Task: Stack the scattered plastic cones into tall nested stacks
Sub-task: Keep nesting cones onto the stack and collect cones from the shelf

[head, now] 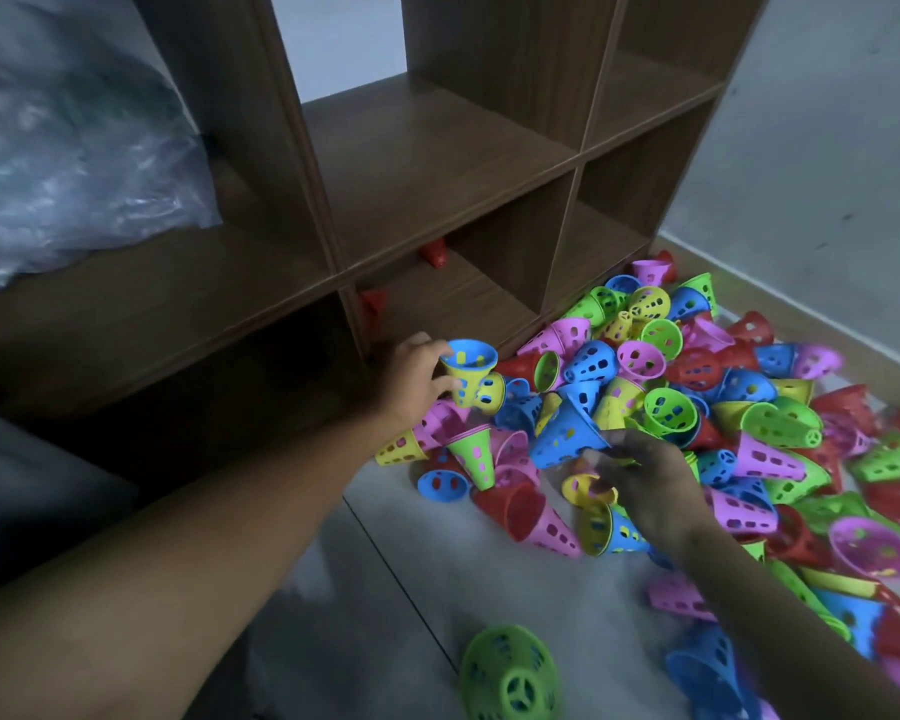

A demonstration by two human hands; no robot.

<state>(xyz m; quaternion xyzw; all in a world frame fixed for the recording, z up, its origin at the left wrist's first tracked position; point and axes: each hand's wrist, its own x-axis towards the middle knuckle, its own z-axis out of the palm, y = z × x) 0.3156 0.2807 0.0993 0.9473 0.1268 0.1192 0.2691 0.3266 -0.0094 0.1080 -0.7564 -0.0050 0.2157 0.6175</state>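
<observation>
Head view shows the left hand (418, 379) gripping a short nested stack, a blue perforated plastic cone seated inside a yellow one (470, 374), held mouth-up just in front of the brown wooden shelf unit (437, 148). Below and to the right of that grip, the right hand (650, 485) is blurred; its fingers curl at the rim of a blue perforated cone (567, 439) lying on the heap, though I cannot tell whether they have closed on it. Beyond both hands, the pile of loose multicoloured cones (723, 407) spreads across the pale floor (489, 589). To do this well, lift that blue cone clear, turn it tip-down, line it up over the stack's open mouth and press until it seats straight.
</observation>
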